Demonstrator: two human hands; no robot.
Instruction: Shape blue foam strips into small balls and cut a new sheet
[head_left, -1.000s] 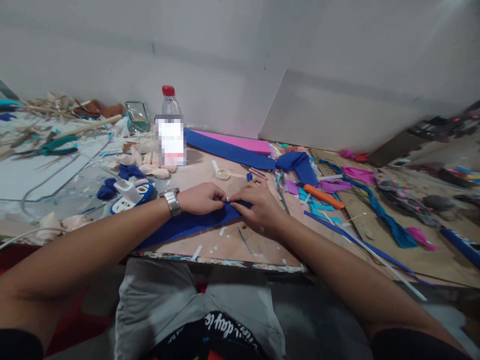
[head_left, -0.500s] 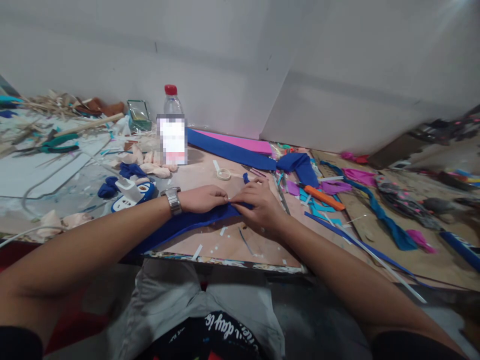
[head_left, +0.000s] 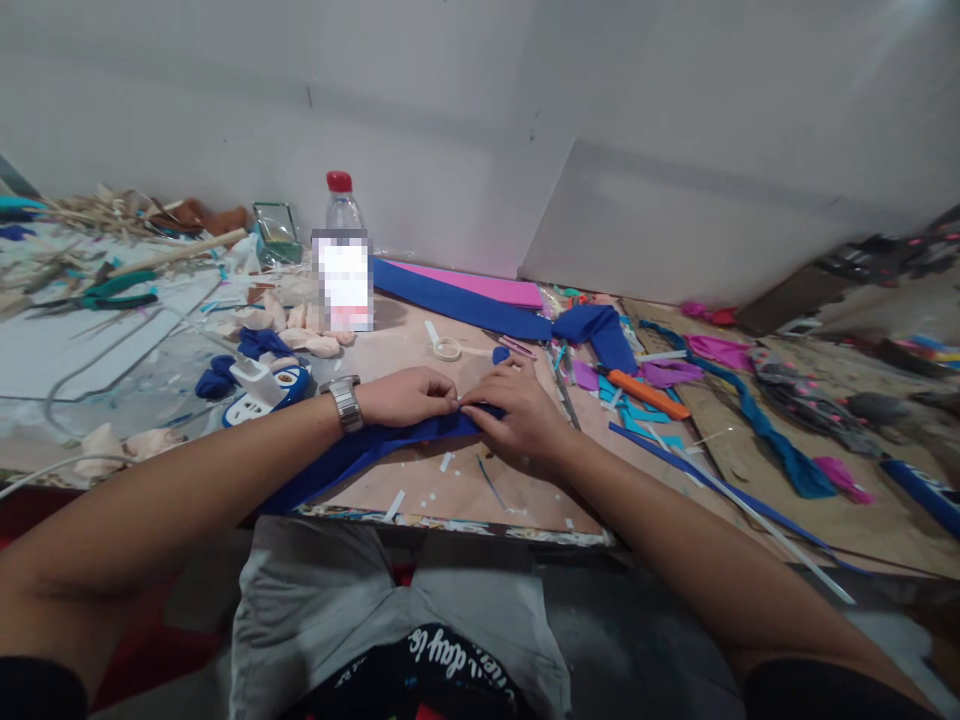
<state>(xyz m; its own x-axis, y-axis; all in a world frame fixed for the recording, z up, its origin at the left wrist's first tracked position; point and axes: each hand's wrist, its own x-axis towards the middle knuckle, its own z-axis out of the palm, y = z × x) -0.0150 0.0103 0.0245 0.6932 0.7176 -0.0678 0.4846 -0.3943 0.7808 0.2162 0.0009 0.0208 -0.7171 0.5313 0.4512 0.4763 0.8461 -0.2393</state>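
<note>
Blue fabric [head_left: 341, 458] now, pinched by left hand [head_left: 409, 397] and right hand [head_left: 516, 408], looking only part-worked, with a long stretch lying loose leftward!

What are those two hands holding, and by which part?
The left hand and right hand pinch a blue strip by its far edge, close together; the exact grip is partly hidden.

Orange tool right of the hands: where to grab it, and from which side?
Probably mid-body: pinch the orange tool across its long sides, coming from above. It's slim, lies slantwise beside turquoise scraps, and nothing covers its top.
</note>
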